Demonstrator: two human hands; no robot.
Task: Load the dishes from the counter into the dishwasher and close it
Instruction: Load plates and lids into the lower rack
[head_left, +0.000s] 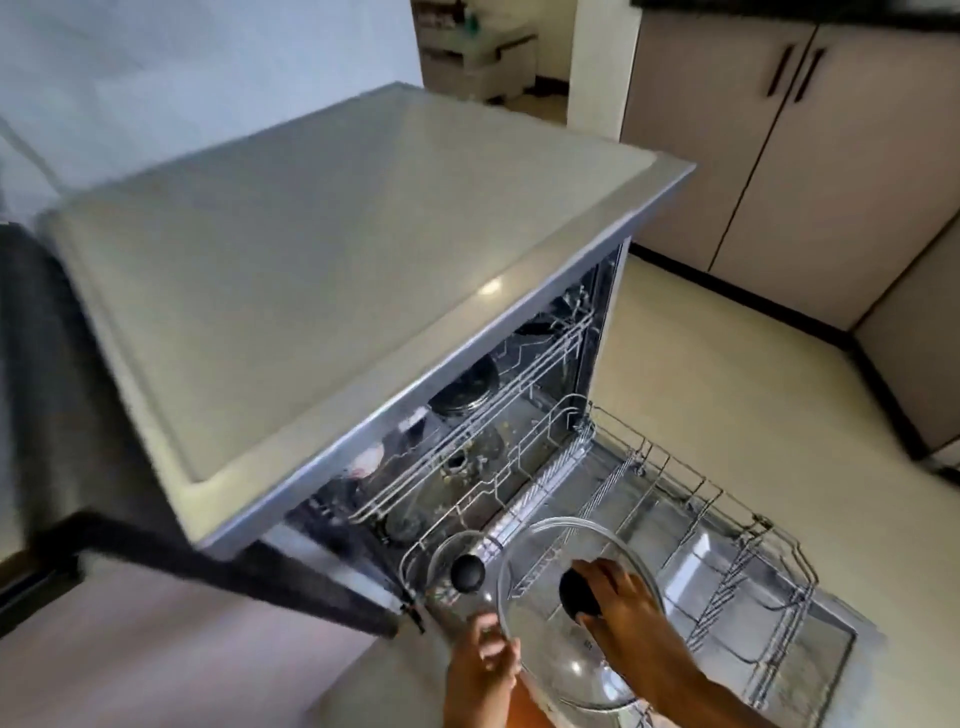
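Note:
The dishwasher (363, 249) stands open with its lower rack (727, 545) pulled out over the lowered door. My right hand (623, 597) grips the black knob (579, 595) of a large glass lid (550, 561), held tilted over the rack's near left part. A smaller glass lid (447, 558) with a black knob (467, 572) stands on edge at the rack's left end. My left hand (485, 670) touches the lower left rim of the large lid with its fingertips. Inside, the upper rack (478, 431) holds dark dishes that are hard to make out.
A dark counter edge (156, 551) runs along the left beside the dishwasher. Beige cabinets (779, 156) line the far right wall above a pale tiled floor (753, 364). The right part of the lower rack holds only bare wire tines.

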